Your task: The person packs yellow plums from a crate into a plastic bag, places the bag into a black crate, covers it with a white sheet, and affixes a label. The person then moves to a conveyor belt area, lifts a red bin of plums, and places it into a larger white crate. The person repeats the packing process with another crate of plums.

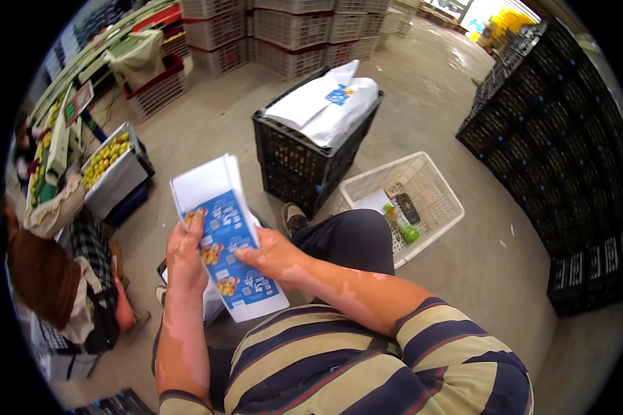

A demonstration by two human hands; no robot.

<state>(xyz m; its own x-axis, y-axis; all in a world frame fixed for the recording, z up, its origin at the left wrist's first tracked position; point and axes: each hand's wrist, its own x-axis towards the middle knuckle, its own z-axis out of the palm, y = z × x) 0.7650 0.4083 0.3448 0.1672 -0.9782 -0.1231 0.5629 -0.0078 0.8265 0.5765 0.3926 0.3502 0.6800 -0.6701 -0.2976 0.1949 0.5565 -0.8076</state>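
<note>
My left hand grips the left edge of a stack of label sheets, its thumb on top. The sheets are white with blue printed labels that bear fruit pictures and writing. On the stack's right edge is my right hand, thumb over the printed face. White paper lies partly hidden below the sheets, by my legs. Beyond my knees, a black plastic crate stands on another; over its top lies white paper with a blue label.
A white plastic basket holding a green-capped bottle stands at my right. Black crates are stacked far right. Grey crates stand ahead. At left are a crate of yellow-green fruit, a sorting line and a person in brown.
</note>
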